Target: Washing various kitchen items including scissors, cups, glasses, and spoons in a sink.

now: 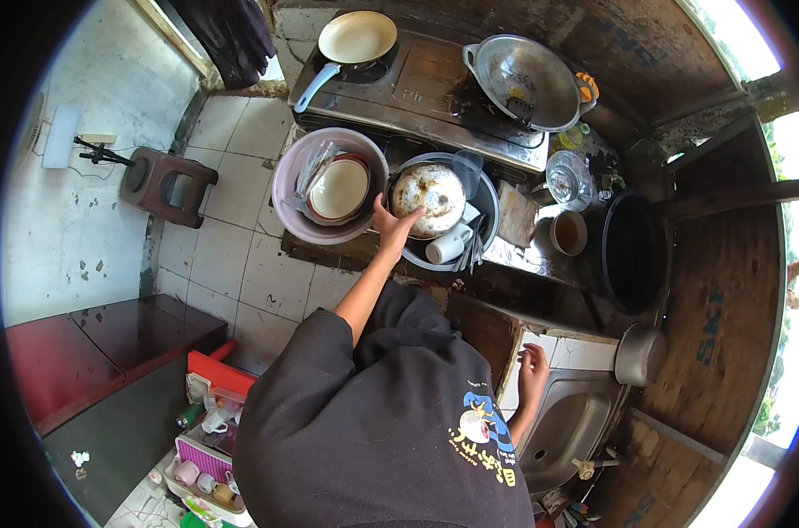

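Note:
My left hand point(394, 228) is at the near left rim of an upturned, scorched metal pan point(431, 198). Its thumb lies over the pan's base and a finger points along the side; whether it grips is hidden. The pan sits in a grey-blue basin point(493, 228) with a white mug point(448, 245), a clear plastic cup point(468, 170) and several pieces of cutlery point(473, 247). Left of it, a pinkish basin point(287, 173) holds stacked bowls point(338, 191) and clear glassware point(315, 173). Beside the sink's tiled edge, my right hand point(534, 373) hangs with loosely bent fingers, holding nothing.
Behind the basins a gas stove point(432, 72) carries a frying pan point(358, 36) and a large wok point(528, 82). On the right are a cup of brown liquid point(568, 233), a black tub point(637, 254), a metal pot point(640, 355) and a steel sink point(564, 422). A plastic stool point(168, 185) stands left.

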Motion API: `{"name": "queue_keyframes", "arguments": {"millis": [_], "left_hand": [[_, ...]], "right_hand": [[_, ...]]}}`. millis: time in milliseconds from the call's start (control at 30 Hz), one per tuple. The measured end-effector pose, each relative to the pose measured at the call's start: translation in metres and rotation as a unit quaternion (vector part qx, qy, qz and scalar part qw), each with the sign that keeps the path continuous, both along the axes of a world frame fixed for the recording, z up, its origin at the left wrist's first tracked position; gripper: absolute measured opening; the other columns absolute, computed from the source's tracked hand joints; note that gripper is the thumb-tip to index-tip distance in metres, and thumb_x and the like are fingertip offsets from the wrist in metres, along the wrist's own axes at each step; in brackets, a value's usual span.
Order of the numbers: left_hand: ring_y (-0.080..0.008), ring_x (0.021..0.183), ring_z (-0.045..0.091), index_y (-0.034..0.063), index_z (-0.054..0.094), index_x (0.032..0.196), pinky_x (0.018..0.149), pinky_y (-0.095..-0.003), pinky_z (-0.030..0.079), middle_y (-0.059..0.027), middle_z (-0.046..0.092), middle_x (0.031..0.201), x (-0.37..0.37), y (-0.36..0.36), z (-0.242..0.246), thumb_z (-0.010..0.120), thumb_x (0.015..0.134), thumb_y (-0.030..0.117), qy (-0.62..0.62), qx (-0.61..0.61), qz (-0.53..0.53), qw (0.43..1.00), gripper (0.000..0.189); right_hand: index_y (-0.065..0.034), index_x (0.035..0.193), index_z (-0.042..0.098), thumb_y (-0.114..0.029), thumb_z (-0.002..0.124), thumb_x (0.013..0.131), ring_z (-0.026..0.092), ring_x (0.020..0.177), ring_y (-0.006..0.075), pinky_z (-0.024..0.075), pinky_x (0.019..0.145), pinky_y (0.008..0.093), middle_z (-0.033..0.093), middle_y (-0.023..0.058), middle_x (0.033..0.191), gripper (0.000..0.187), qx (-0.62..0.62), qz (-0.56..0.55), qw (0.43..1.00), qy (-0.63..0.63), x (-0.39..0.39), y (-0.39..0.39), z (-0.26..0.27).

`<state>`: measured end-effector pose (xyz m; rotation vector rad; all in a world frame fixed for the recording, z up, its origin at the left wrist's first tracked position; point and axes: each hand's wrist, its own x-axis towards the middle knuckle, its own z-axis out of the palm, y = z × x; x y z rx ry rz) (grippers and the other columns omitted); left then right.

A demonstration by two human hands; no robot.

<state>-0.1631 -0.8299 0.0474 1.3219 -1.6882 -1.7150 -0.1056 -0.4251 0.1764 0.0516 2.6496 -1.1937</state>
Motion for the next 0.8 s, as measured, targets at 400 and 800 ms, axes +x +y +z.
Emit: {"name": "queue_keyframes", "arguments": {"millis": [400, 800], "left_hand": [[-0.0274, 0.134, 0.032, 0.0053, 0.003, 0.146, 0.110, -0.0402, 0.030, -0.0207, 0.027, 0.143, -0.006, 0.006, 0.014, 0.088, 0.067, 0.027, 0.153, 0.175, -0.048, 0.971, 0.118], [-0.0239, 0.129, 0.042, 0.0045, 0.018, 0.146, 0.106, -0.0381, 0.038, -0.0146, 0.040, 0.139, 0.048, -0.006, 0.014, 0.083, 0.074, 0.017, 0.269, 0.248, -0.038, 0.930, 0.097]], "right_hand": [[0.0005, 0.102, 0.064, -0.008, 0.054, 0.094, 0.062, 0.075, 0.0114, 0.0488, 0.067, 0.0260, 0.066, 0.0071, 0.079, 0.015, -0.011, 0.001, 0.998, -0.065, 0.015, 0.001, -0.023], [-0.0003, 0.102, 0.063, -0.009, 0.055, 0.095, 0.061, 0.075, 0.0118, 0.0486, 0.067, 0.0253, 0.065, 0.0067, 0.082, 0.014, -0.034, 0.013, 0.997, -0.075, 0.028, 0.008, -0.048]]}}
